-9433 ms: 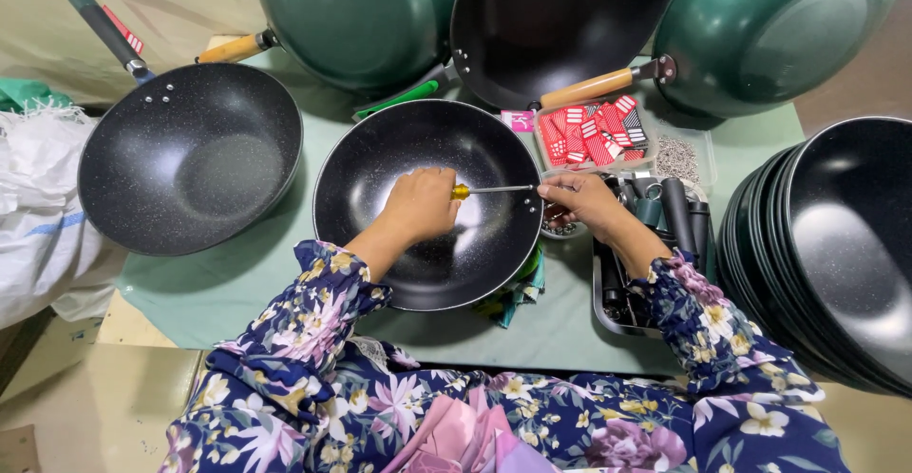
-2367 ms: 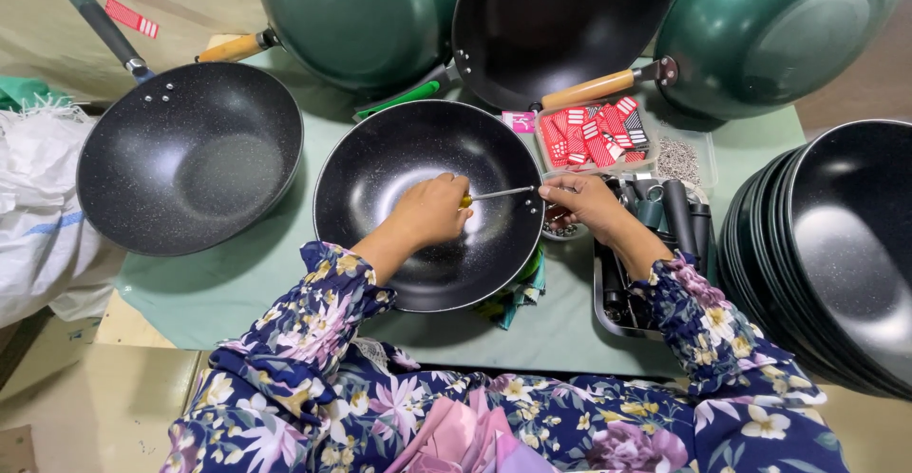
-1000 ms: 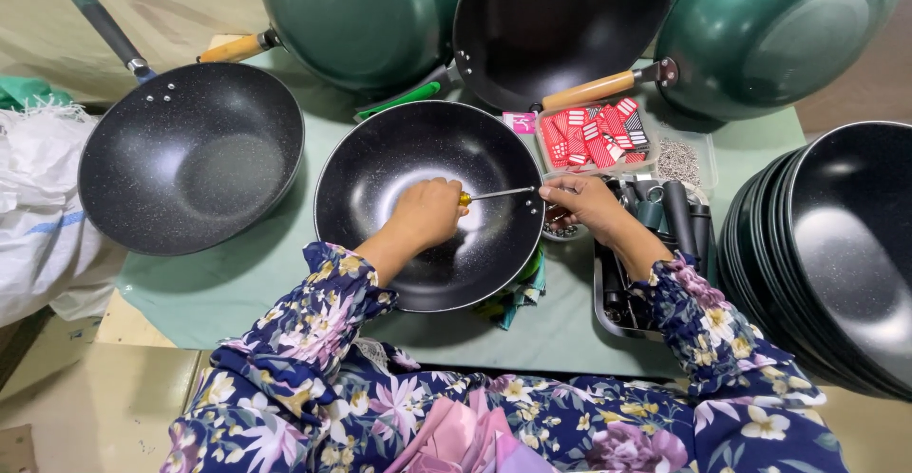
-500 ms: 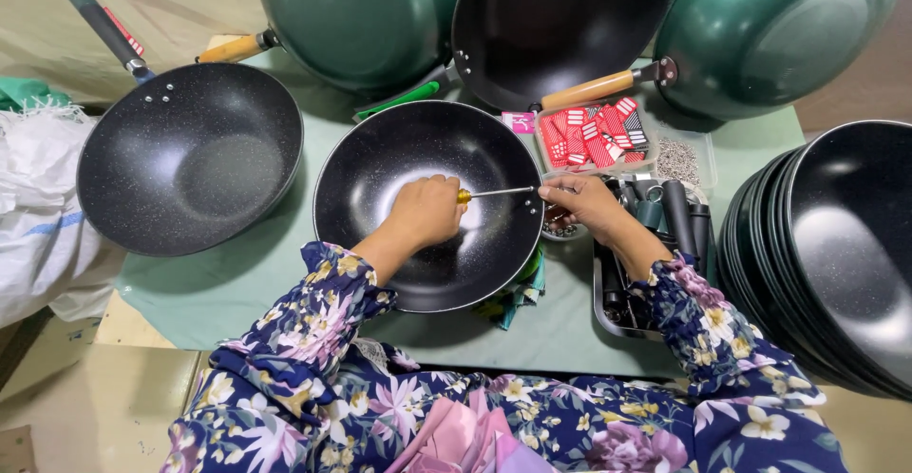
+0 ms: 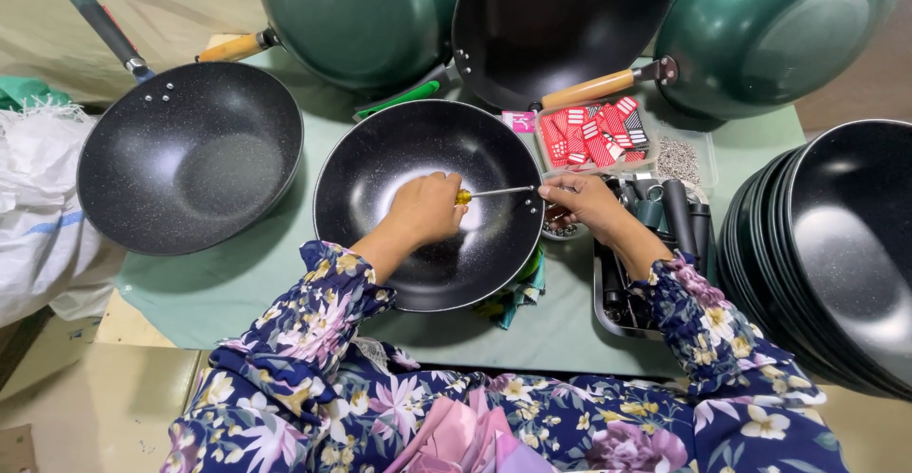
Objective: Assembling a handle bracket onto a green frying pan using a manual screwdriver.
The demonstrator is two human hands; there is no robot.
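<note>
A black speckled wok (image 5: 380, 183) without a handle lies in front of me on the green mat. My left hand (image 5: 426, 209) is inside it, gripping a yellow-handled screwdriver (image 5: 489, 192) whose shaft points right at the wok's rim. My right hand (image 5: 581, 199) is at that rim, pinching the spot where the screwdriver tip meets the wall; what it pinches is too small to tell.
A finished black wok (image 5: 190, 155) with a dark handle lies at the left. Green and black woks (image 5: 361, 12) lean at the back. A stack of handleless black woks (image 5: 826, 245) stands at the right. A tray of handles (image 5: 655, 236), a red-label box (image 5: 594, 136) and screws (image 5: 679, 160) lie between.
Almost nothing differs: both hands stay at the wok's rim with the screwdriver, the left hand shifting only slightly.
</note>
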